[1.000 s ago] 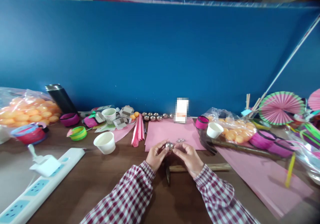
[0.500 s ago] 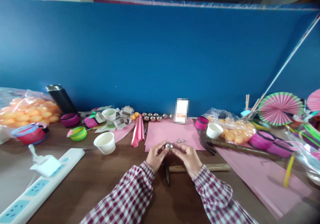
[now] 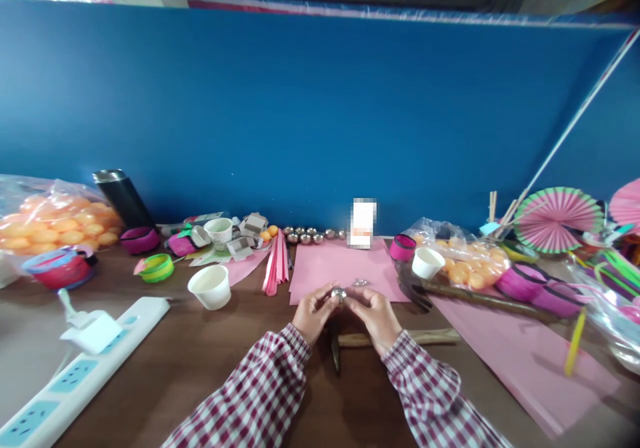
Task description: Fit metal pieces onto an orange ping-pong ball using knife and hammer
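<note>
A shiny silver ball (image 3: 339,294) is pinched between my two hands in front of me. My left hand (image 3: 313,313) is closed on its left side, thumb and fingers touching it. From the right, my right hand (image 3: 374,315) grips the same ball. Just below the hands a hammer (image 3: 400,338) lies on the table, its wooden handle pointing right and its head partly under my hands. Pink paper (image 3: 345,265) lies behind the ball, with a small clear or silvery piece (image 3: 360,282) on it.
Several silver balls (image 3: 305,237) line the wall behind the paper. White cups (image 3: 209,288) stand left and right. A second hammer (image 3: 490,299) lies at right, near a bag of orange balls (image 3: 470,265). A power strip (image 3: 75,375) runs along the left; a black bottle (image 3: 123,198) leans behind.
Both hands keep their hold on the silver ball with hardly any movement. The view has shifted very slightly.
</note>
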Demonstrator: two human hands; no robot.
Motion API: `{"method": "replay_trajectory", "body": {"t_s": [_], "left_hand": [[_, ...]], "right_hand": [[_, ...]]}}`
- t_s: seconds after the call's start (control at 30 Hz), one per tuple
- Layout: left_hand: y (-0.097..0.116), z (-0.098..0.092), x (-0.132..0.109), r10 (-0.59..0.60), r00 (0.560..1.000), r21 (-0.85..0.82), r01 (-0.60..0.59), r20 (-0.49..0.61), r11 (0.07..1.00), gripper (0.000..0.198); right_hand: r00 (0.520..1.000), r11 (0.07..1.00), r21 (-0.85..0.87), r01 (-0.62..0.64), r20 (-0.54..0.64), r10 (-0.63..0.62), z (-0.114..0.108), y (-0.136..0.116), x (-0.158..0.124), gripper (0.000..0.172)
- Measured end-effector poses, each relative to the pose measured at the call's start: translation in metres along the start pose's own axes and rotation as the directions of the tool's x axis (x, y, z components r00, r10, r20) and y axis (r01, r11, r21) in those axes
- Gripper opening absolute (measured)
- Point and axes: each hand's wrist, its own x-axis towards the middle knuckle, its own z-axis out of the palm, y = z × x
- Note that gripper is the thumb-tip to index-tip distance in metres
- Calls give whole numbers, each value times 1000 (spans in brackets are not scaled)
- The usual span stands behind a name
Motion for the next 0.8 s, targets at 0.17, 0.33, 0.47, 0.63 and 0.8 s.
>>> {"method": "replay_trajectory", "body": {"t_s": [0.17, 0.33, 0.47, 0.63, 0.8], "left_hand": [[3, 1, 0, -83, 996, -147, 87, 32, 985, 42], [3, 0, 0, -52, 998, -84, 54, 24, 995, 46], [0, -2, 2, 11, 1000, -3, -11, 16, 1000, 42], [3, -4, 4, 17, 1000, -40, -18, -26, 999, 39], [13, -8, 6, -53, 987, -153, 29, -149, 988, 43]], "right_hand": [[1000, 1000, -25, 2, -7, -2, -1, 3, 2, 40], [998, 995, -88, 46, -27, -48, 1, -2, -1, 37], [988, 965, -216, 149, 5, -151, 5, -5, -5, 30], [963, 881, -393, 265, 55, -265, 4, -8, -7, 23], [946, 637, -706, 310, 164, -279, -28, -21, -5, 25]]}}
